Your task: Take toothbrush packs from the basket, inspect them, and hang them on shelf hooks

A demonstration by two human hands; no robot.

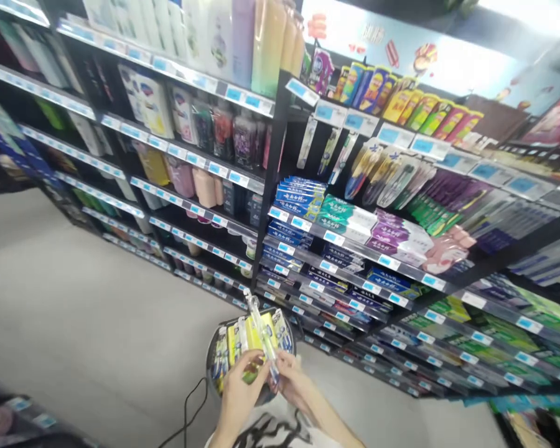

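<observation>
A long toothbrush in clear packaging (263, 331) stands tilted in front of me, its lower end between my hands. My right hand (290, 376) grips that lower end from the right. My left hand (241, 378) is closed, with thumb and fingertips against the package from the left; something small and green shows by its fingers. Right behind and beneath the hands is a dark round basket (210, 361). Inside it stand several yellow, white and blue packs (233, 341), which look like more packaged toothbrushes.
Ahead, a shelf unit (354, 244) holds toothpaste boxes (298, 198) and hanging toothbrushes (373, 171). To the left are shelves with bottles (156, 106). A black cord (185, 410) runs over the grey floor (121, 311). Another shelf corner (32, 414) shows at lower left.
</observation>
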